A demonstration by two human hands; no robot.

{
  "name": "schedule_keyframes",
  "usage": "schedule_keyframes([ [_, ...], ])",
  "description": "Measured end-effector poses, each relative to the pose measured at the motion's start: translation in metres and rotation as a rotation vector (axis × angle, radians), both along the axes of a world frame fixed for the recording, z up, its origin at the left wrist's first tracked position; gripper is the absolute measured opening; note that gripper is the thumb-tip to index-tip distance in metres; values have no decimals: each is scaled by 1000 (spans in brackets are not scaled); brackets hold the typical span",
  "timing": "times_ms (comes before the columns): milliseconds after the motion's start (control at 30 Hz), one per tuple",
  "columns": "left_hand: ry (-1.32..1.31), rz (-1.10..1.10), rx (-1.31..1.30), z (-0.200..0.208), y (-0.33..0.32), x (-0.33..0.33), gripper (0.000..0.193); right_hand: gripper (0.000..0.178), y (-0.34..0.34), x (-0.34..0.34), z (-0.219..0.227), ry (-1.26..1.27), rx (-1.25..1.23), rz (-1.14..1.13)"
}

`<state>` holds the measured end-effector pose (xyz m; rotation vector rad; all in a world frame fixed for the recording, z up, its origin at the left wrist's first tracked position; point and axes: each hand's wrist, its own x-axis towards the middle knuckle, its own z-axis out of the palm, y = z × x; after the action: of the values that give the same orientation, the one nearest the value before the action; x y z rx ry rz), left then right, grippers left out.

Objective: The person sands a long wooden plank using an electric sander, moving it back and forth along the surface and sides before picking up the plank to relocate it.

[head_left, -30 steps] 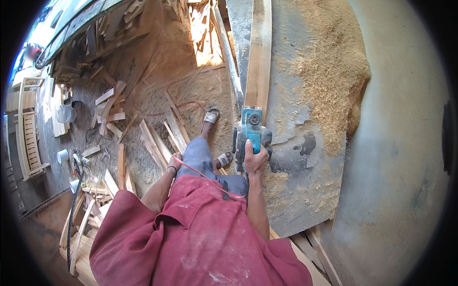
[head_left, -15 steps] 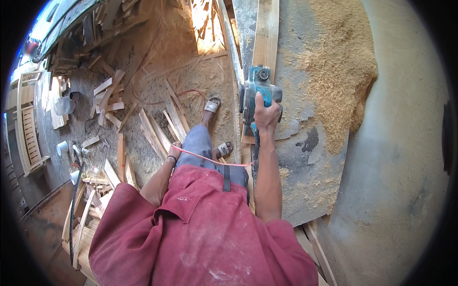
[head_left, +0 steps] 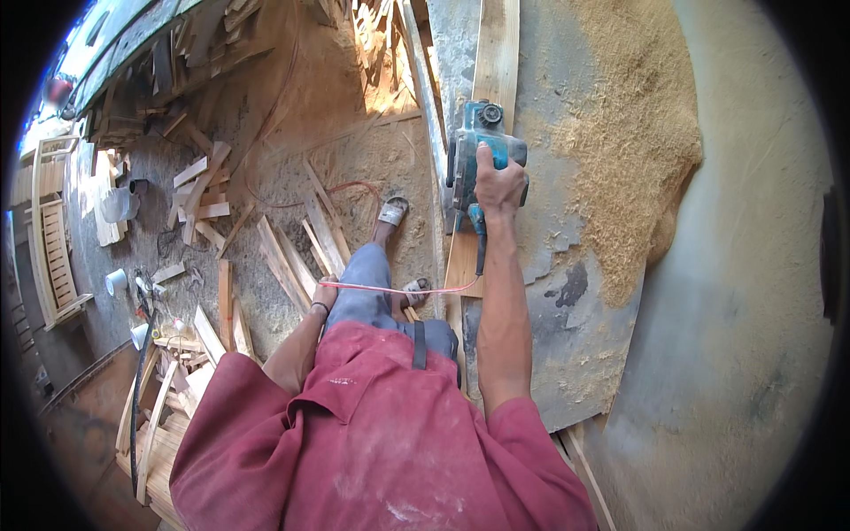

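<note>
My right hand [head_left: 500,188] is wrapped round the handle of a teal and dark electric planer [head_left: 464,173]. The planer sits on a long pale board [head_left: 496,62] that lies on a grey, worn worktop [head_left: 567,354]. A bare end of the board shows behind the tool. From the planer's rear a cord [head_left: 398,290] runs, dark at first and then red, across my front to my left hand [head_left: 326,292]. That hand is low by my left thigh, closed round the red cord; its fingers are partly hidden.
A heap of wood shavings [head_left: 637,133] covers the worktop's right side, beside a dusty wall [head_left: 744,265]. Loose boards [head_left: 288,252] lie on the ground at my left. Farther left are short offcuts [head_left: 205,190], white cups [head_left: 116,281] and a wooden frame [head_left: 57,252].
My right hand has pushed the planer slightly forward along the board, baring more of the board behind it. The red cord has shifted forward and hangs straighter. My left hand stays by my thigh.
</note>
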<state>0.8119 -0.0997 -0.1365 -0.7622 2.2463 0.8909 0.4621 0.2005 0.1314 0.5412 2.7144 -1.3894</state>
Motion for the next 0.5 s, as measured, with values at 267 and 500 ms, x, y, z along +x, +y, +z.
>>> schedule_keyframes([
  [267, 141, 381, 41, -25, -1, -36, 40, 54, -6, -67, 9, 20, -21, 18],
  [500, 314, 776, 374, -18, 14, -155, 35, 56, -18, -125, 21, -10, -7, 26],
])
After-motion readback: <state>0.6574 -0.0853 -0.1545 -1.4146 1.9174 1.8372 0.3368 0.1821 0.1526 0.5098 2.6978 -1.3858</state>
